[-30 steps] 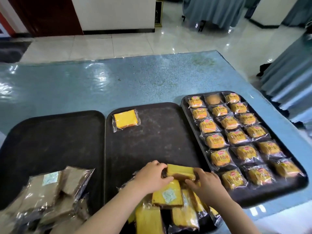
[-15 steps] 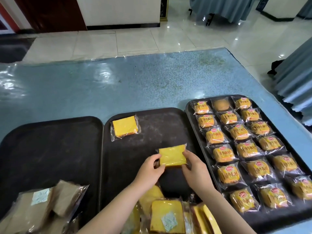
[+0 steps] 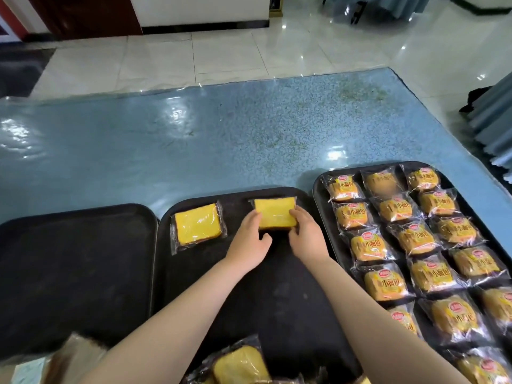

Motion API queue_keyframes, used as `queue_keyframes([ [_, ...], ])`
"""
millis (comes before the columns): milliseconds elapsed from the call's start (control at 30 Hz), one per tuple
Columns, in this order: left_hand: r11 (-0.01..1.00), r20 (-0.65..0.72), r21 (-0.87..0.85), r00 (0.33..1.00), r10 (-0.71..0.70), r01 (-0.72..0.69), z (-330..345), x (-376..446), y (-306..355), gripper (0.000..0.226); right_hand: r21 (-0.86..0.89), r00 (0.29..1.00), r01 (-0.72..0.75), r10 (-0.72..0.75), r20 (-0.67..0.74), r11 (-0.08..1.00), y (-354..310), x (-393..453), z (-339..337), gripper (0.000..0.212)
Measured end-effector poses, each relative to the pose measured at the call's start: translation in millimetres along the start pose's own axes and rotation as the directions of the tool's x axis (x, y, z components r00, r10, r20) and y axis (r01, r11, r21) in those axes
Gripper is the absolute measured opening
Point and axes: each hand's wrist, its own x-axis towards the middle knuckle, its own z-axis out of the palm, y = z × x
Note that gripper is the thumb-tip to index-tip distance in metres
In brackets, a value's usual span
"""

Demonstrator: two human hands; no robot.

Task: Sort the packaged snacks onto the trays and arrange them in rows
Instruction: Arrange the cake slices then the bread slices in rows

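A yellow cake slice in clear wrap (image 3: 273, 214) rests at the far edge of the middle black tray (image 3: 277, 300). My left hand (image 3: 249, 239) grips its left side and my right hand (image 3: 306, 234) its right side. A second wrapped yellow slice (image 3: 198, 227) lies to its left in the tray's far left corner. The right tray (image 3: 318, 184) carries rows of small wrapped buns (image 3: 396, 245). More yellow slices (image 3: 239, 365) are piled at the middle tray's near edge.
The left black tray (image 3: 74, 273) holds brown wrapped snacks (image 3: 72, 358) at its near end, mostly cut off. All three trays sit on a blue table (image 3: 221, 134). Tiled floor and grey draped furniture (image 3: 496, 120) lie beyond.
Both hands lifted a yellow slice from the near pile and carried it forward to the far edge of the middle tray, beside the first slice. The camera tilted down and closer.
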Motion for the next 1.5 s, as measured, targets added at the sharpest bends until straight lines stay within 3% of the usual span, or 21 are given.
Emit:
queue_keyframes([
  [267, 0.992, 0.06, 0.123, 0.998, -0.002, -0.005, -4.5, 18.4, -1.2, 0.061, -0.037, 0.989, 0.046, -0.04, 0.141, 0.998, 9.9, 18.8, -4.8, 0.068],
  [500, 0.957, 0.034, 0.274, 0.995, 0.09, -0.096, -5.4, -20.2, -0.7, 0.054, -0.071, 0.993, 0.078, -0.071, 0.095, 0.994, 13.2, -40.7, -31.2, 0.058],
  [667, 0.96, 0.235, 0.25, 0.97, 0.065, -0.125, 15.7, -71.1, 4.0, 0.044, -0.098, 0.996, 0.054, -0.047, 0.078, 0.994, 28.2, -120.6, -53.7, 0.043],
  [900, 0.949, 0.448, 0.191, 0.882, 0.143, -0.251, 58.4, -150.7, 25.7, 0.031, -0.164, 0.999, -0.052, 0.051, -0.013, 0.985, 64.2, -228.5, -71.5, 0.03],
  [1067, 0.881, 0.545, 0.311, 0.827, 0.143, -0.357, 84.4, -190.6, 43.3, 0.045, -0.146, 0.98, -0.185, 0.173, -0.095, 0.972, 89.2, -279.6, -71.1, 0.027],
  [1233, 0.857, 0.515, 0.375, 0.848, 0.126, -0.354, 97.2, -203.2, 50.1, 0.045, -0.134, 0.962, -0.272, 0.267, -0.051, 0.953, 93.7, -309.6, -66.3, 0.039],
  [1500, 0.965, 0.415, 0.155, 0.9, 0.13, -0.211, 84.0, -206.0, 51.1, 0.027, -0.02, 0.968, -0.244, 0.242, -0.072, 0.97, 75.4, -307.0, -63.5, 0.039],
])
